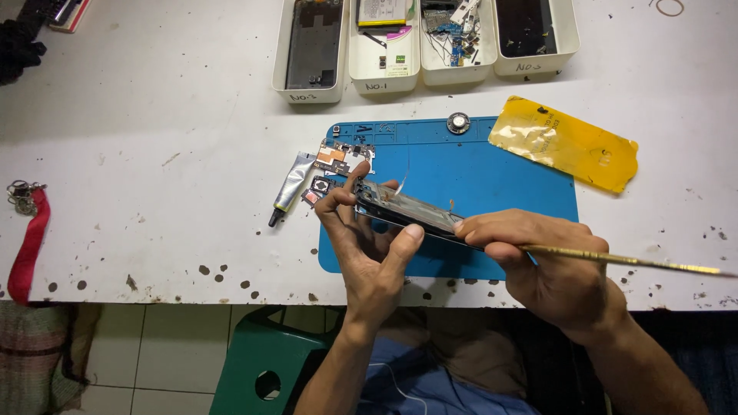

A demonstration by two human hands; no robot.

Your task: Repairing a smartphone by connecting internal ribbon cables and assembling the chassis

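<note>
the left hand [367, 246] gripped the opened phone frame [407, 209] tilted above the blue mat [500, 184], steadying it while the right hand [538, 261] pinched a thin brass-coloured tool [630, 260] against its edge.

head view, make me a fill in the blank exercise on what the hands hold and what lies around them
1. The left hand holds an opened dark phone frame above the ___ rubber work mat.
2. The right hand grips a long thin ___-coloured tool.
3. A small grey glue tube lies on the white table, ___ of the mat.
4. ___ white plastic trays stand beyond the mat.

Missing words: blue; brass; left; four
</note>
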